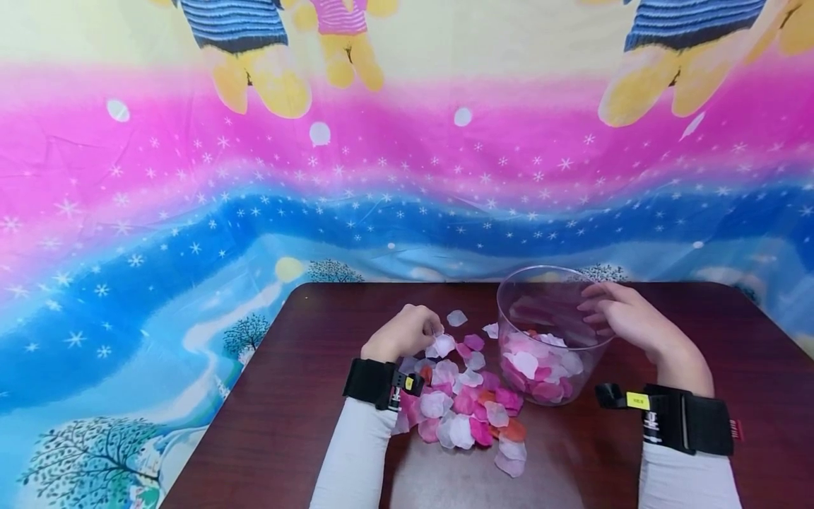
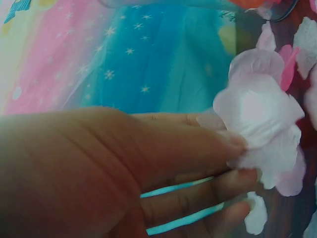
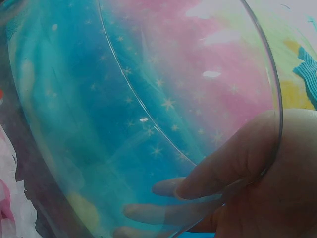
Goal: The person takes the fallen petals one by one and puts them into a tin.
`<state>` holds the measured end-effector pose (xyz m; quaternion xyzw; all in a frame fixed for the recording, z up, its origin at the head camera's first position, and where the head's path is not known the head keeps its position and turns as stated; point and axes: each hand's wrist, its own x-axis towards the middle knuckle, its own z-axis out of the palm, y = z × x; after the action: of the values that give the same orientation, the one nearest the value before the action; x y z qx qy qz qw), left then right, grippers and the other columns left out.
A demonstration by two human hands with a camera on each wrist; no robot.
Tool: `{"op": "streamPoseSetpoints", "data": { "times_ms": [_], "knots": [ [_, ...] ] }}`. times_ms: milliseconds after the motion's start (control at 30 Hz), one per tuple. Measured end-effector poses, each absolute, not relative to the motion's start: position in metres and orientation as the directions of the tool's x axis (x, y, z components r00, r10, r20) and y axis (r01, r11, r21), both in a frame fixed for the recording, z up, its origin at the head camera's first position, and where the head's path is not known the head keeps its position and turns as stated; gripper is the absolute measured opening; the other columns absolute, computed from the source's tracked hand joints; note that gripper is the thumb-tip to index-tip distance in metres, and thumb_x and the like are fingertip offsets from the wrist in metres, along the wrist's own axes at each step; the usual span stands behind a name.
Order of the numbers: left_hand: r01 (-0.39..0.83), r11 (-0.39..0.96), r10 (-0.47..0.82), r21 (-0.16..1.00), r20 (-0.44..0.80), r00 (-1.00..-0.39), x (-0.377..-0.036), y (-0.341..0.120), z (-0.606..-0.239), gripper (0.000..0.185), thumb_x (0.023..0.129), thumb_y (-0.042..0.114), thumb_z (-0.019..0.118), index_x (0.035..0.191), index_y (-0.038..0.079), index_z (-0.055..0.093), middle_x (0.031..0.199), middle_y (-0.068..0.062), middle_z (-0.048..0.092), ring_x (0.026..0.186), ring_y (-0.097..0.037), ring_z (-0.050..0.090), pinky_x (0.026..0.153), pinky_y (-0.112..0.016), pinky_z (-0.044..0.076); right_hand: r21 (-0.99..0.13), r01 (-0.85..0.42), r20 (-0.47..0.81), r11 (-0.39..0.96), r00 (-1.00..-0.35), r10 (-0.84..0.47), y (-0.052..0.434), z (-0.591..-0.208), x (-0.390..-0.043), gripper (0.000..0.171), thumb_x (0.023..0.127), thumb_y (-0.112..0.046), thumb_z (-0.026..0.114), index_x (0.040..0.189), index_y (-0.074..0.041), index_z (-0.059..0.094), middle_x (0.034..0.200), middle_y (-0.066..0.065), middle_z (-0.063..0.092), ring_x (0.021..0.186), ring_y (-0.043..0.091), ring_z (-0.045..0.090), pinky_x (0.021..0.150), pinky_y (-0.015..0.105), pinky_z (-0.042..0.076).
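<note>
My left hand [image 1: 407, 334] reaches into a loose spread of artificial flower petals [image 1: 464, 404] on the table. In the left wrist view its thumb and fingertips pinch some pale pink-white petals [image 2: 260, 109]. A clear plastic tub [image 1: 575, 382] stands upright beside the spread, its lower part filled with pink, white and orange petals [image 1: 540, 364]. My right hand [image 1: 626, 318] holds the tub's right side at the rim. In the right wrist view, the fingers [image 3: 158, 214] show pale through the transparent wall, while the thumb lies across the rim.
The dark reddish-brown table [image 1: 280, 424] ends at a straight far edge. Behind it hangs a colourful printed cloth [image 1: 407, 155]. A stray white petal [image 1: 456, 318] lies beyond the spread, and another [image 1: 491, 330] is close to the tub. Black straps [image 1: 689, 422] circle both wrists.
</note>
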<state>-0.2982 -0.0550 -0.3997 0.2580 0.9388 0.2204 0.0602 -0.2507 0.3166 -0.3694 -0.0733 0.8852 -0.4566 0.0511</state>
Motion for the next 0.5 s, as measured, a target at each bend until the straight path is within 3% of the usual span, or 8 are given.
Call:
{"op": "streamPoseSetpoints", "data": {
  "times_ms": [167, 500],
  "knots": [
    [0.499, 0.727, 0.539, 0.472, 0.057, -0.840, -0.297, -0.063, -0.391, 0.014, 0.096, 0.003, 0.069, 0.106, 0.009, 0.077, 0.088, -0.001, 0.070, 0.075, -0.012, 0.062, 0.073, -0.027, 0.054, -0.817, -0.082, -0.026, 0.571, -0.984, -0.178, 0.316, -0.369, -0.250, 0.045, 0.109, -0.012, 0.027, 0.145, 0.015, 0.034, 0.139, 0.040, 0.049, 0.122, 0.053, 0.057, 0.086, 0.049, 0.058],
    [0.551, 0.666, 0.567, 0.503, 0.138, -0.812, -0.291, -0.068, -0.373, 0.011, 0.098, 0.006, 0.068, 0.104, 0.012, 0.076, 0.092, 0.001, 0.070, 0.086, -0.012, 0.064, 0.080, -0.028, 0.055, -0.812, -0.089, -0.015, 0.578, -0.985, -0.172, 0.317, -0.370, -0.250, 0.045, 0.109, -0.013, 0.028, 0.144, 0.015, 0.035, 0.138, 0.040, 0.050, 0.121, 0.053, 0.058, 0.087, 0.050, 0.058]
  ]
}}
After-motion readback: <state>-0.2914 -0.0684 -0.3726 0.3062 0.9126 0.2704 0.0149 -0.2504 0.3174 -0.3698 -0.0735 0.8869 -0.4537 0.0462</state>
